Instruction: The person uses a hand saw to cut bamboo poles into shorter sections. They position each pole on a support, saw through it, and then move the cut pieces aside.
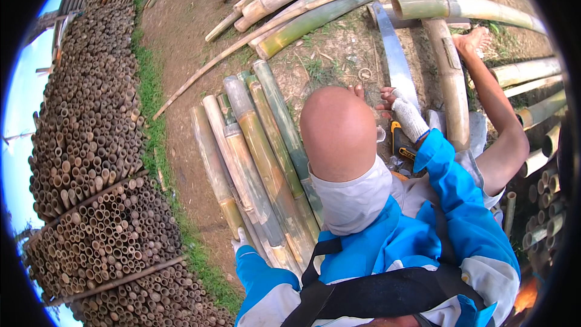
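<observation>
My left hand (240, 239), in a white glove and partly hidden by its blue sleeve, grips the near end of the leftmost bamboo pole (219, 169). That pole lies beside several other cut bamboo poles (257, 139) left of my bent knee. My right hand (407, 114) wears a white glove with bare fingertips. Its fingers are spread and hold nothing. Just under it lies a handsaw, its long silvery blade (393, 54) pointing away from me and its black and yellow handle (402, 143) close to my wrist.
A thick bamboo pole (451, 79) lies between the saw and my outstretched right leg, under another pole (469, 9). More long poles (327, 18) are across the far ground. Tall stacks of cut bamboo (91, 133) line the left behind a grass strip (151, 103). Short pieces (548, 191) sit at right.
</observation>
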The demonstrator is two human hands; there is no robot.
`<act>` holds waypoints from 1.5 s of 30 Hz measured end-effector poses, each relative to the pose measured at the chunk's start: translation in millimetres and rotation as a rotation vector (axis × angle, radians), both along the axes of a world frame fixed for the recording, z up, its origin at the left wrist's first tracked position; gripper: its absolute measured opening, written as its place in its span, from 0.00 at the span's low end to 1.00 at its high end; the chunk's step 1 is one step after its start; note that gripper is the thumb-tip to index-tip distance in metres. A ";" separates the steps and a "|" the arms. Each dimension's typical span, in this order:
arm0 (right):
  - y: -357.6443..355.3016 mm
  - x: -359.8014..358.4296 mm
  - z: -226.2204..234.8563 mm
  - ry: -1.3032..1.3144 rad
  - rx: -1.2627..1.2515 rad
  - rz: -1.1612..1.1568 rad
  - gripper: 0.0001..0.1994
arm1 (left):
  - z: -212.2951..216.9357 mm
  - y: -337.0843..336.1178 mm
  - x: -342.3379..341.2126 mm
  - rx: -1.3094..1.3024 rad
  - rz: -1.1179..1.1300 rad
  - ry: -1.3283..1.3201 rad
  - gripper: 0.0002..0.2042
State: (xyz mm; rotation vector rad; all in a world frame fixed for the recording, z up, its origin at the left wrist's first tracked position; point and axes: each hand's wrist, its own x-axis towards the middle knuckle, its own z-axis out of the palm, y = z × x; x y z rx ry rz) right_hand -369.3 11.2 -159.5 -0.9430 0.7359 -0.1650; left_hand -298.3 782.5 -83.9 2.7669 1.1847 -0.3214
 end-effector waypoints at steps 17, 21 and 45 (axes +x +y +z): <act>-76.4 -63.4 63.0 0.473 -1.258 -0.405 0.21 | 8.6 -302.2 212.8 0.125 -1.208 -0.622 0.40; -134.0 -62.2 61.0 0.571 -1.475 -0.592 0.23 | 17.2 -507.9 262.3 -0.540 -1.618 -0.542 0.32; -155.1 -55.8 35.0 0.858 -1.356 -0.355 0.28 | 96.7 -937.1 152.4 -0.176 -2.238 -0.005 0.45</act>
